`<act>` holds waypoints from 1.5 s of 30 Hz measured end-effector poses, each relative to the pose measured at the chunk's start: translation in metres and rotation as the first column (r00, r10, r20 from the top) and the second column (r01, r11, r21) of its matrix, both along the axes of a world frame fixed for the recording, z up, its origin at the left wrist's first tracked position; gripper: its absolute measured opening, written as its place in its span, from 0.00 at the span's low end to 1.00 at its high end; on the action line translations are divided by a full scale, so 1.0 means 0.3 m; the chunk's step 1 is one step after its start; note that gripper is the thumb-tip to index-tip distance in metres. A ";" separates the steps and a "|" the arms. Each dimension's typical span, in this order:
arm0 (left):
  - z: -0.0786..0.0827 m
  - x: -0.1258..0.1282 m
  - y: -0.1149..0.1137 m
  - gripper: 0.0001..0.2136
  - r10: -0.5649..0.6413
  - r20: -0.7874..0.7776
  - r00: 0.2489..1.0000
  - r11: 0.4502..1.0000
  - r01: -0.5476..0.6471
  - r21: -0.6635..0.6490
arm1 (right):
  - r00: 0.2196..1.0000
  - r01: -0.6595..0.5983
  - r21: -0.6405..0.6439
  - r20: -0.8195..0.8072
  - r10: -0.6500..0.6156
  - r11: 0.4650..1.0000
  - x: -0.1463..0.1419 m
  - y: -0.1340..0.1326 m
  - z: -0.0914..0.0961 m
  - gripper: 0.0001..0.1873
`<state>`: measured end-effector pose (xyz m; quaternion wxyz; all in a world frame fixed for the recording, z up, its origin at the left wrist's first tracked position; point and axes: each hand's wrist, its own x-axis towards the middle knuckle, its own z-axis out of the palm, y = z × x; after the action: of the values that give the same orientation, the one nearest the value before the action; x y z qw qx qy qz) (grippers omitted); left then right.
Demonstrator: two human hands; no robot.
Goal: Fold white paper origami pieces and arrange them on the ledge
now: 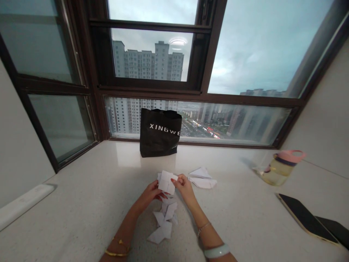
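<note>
**A:** Fig. 1. What do the hands hold?
**B:** Left hand (151,193) and right hand (184,186), fingers closed in a pinch on opposite edges of one folded white paper (167,182), raised just above the counter (81,203), over the loose paper pieces (164,222).
**A:** What does a clean fold seem to call for?
**B:** Probably edges matched before pressing, then the crease run flat with a fingertip. Other folded pieces (203,178) lie just to the right; black bag (160,133) well behind
</note>
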<state>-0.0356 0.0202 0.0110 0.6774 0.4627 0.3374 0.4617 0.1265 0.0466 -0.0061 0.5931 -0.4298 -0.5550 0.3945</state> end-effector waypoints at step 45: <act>-0.011 -0.079 0.067 0.09 0.629 0.191 0.754 0.774 -0.583 -0.247 | 0.379 -0.132 0.053 0.925 0.001 0.990 -0.006 0.042 0.009 0.16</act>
<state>-0.0592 0.0403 0.0078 0.5662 0.2021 0.4149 0.6830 0.1247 0.0594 -0.0034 0.1923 -0.5182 -0.8296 0.0792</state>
